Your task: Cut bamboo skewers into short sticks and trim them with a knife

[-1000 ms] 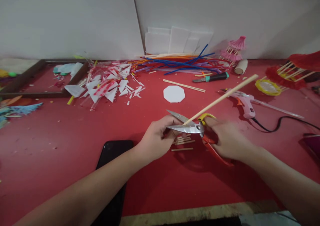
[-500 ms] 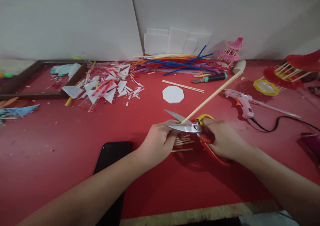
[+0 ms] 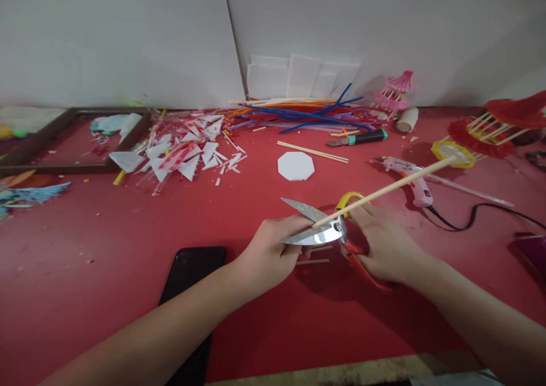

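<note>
My left hand [image 3: 268,252] pinches the near end of a long thin wooden stick [image 3: 386,188], which slants up to the right over the red table [image 3: 106,249]. My right hand [image 3: 386,244] grips the red and yellow handles of a pair of scissors [image 3: 318,227]. The blades are open with the stick lying between them close to the pivot. A few short cut stick pieces [image 3: 313,261] lie on the table just under the hands.
A black phone [image 3: 191,272] lies under my left forearm. A white octagon [image 3: 296,165], two more sticks [image 3: 313,151], a utility knife [image 3: 358,138], and a pink glue gun [image 3: 416,184] with its cable lie beyond. Paper scraps [image 3: 179,147] and coloured straws [image 3: 298,113] crowd the back.
The far end of the stick has swung lower and further right, now crossing over the glue gun. The scissors and both hands have stayed at about the same spot.
</note>
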Action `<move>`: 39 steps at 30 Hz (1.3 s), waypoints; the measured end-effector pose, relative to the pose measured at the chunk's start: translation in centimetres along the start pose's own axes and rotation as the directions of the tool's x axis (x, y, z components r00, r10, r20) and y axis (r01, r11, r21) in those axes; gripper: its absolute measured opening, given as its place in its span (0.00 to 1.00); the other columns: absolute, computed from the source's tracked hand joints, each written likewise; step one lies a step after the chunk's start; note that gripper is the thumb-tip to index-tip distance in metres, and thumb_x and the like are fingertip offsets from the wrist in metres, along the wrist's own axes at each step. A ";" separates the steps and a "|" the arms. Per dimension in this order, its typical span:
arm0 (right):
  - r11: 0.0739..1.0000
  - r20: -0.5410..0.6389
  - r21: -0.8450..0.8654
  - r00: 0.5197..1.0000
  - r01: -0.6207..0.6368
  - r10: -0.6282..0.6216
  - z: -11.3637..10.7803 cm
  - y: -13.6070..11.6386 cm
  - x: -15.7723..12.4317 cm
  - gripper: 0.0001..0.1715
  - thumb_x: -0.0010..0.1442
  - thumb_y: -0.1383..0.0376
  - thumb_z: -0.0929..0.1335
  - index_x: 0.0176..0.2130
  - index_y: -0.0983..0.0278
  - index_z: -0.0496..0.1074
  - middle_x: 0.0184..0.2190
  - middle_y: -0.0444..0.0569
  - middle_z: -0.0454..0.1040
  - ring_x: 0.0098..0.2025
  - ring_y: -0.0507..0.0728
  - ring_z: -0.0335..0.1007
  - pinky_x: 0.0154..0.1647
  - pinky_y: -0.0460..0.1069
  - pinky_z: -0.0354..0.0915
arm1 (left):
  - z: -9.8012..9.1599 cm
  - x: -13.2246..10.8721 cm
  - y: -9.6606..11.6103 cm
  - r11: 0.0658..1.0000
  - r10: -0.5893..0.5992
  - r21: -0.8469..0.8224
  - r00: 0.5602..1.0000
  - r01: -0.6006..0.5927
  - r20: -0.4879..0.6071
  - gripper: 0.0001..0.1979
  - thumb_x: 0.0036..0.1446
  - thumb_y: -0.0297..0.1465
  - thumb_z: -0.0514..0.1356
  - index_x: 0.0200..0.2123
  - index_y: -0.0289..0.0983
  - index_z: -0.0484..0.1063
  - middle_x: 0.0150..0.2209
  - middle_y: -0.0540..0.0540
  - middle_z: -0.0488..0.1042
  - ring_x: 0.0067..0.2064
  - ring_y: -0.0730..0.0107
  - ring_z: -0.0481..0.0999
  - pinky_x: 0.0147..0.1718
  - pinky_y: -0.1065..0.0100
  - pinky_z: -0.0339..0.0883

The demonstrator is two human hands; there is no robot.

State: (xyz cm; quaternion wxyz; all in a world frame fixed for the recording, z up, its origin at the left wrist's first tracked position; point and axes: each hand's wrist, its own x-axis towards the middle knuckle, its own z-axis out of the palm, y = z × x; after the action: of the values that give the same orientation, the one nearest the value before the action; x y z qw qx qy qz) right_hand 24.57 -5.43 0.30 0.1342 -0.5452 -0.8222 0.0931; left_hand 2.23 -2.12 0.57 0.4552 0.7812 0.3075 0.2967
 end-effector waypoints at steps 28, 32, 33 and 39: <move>0.989 0.099 -0.002 0.984 -0.151 0.150 -0.5 -0.2 0.5 0.12 0.51 0.62 0.64 0.37 0.64 0.62 0.32 0.54 0.73 0.30 0.59 0.69 0.29 0.50 0.59 | 0.7 0.6 0.0 0.988 -0.083 -0.146 0.979 0.056 -0.188 0.13 0.63 0.30 0.52 0.27 0.35 0.71 0.27 0.47 0.73 0.27 0.73 0.71 0.28 0.72 0.67; 0.976 0.115 0.074 0.974 -0.203 0.194 -0.5 -0.8 0.6 0.08 0.52 0.63 0.64 0.35 0.63 0.64 0.29 0.51 0.72 0.27 0.56 0.66 0.26 0.49 0.56 | 0.8 0.8 -0.1 0.991 -0.118 -0.102 0.924 0.086 -0.363 0.06 0.58 0.31 0.59 0.35 0.37 0.75 0.32 0.46 0.78 0.33 0.70 0.76 0.30 0.71 0.71; 0.971 0.132 0.086 0.969 -0.221 0.209 -0.5 -0.9 0.6 0.08 0.53 0.63 0.64 0.35 0.63 0.64 0.28 0.50 0.71 0.26 0.55 0.65 0.25 0.48 0.55 | 0.8 0.8 0.0 0.992 -0.126 -0.065 0.913 0.109 -0.387 0.06 0.57 0.31 0.60 0.35 0.37 0.76 0.31 0.47 0.79 0.31 0.70 0.76 0.28 0.72 0.70; 0.975 0.132 0.073 0.971 -0.209 0.198 -0.4 -0.8 0.5 0.13 0.54 0.62 0.65 0.40 0.63 0.62 0.37 0.54 0.73 0.33 0.58 0.69 0.31 0.50 0.59 | 0.4 0.6 0.5 0.990 -0.054 0.101 0.939 0.094 -0.339 0.13 0.58 0.26 0.56 0.24 0.37 0.77 0.19 0.50 0.75 0.21 0.73 0.73 0.22 0.72 0.67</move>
State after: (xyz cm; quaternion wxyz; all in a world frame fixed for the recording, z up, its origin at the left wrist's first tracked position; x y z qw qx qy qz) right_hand 23.81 -5.28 0.99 0.0961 -0.6134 -0.7640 0.1755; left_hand 2.97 -2.08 0.98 0.3608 0.7322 0.4265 0.3896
